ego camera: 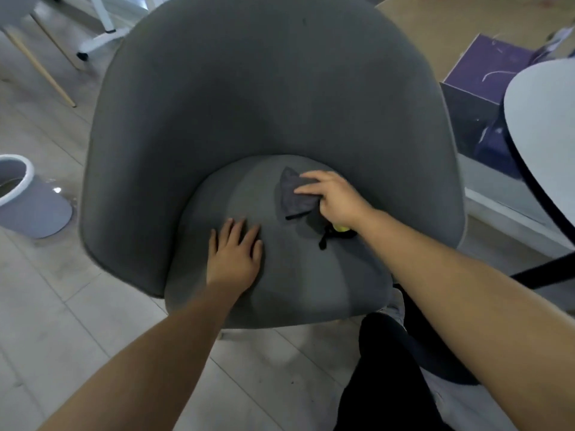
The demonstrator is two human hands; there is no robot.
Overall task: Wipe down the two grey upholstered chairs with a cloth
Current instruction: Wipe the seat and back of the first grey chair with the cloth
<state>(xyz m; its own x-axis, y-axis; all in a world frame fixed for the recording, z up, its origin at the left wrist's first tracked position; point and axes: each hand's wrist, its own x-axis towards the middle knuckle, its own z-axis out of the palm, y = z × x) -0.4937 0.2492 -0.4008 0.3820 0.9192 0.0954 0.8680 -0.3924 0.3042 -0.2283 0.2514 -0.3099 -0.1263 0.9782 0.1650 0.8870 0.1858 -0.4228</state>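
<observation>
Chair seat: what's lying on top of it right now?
The left hand lies flat on the seat. The right hand holds a dark cloth against it. A black-and-yellow item peeks from under the wrist, mostly covered.

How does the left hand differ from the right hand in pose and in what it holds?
The left hand lies flat, fingers spread; the right hand curls round a dark cloth. The left hand touches the seat bare; the right hand presses the cloth on it. The left hand is nearer the seat's front edge than the right hand. Both rest on one seat.
</observation>
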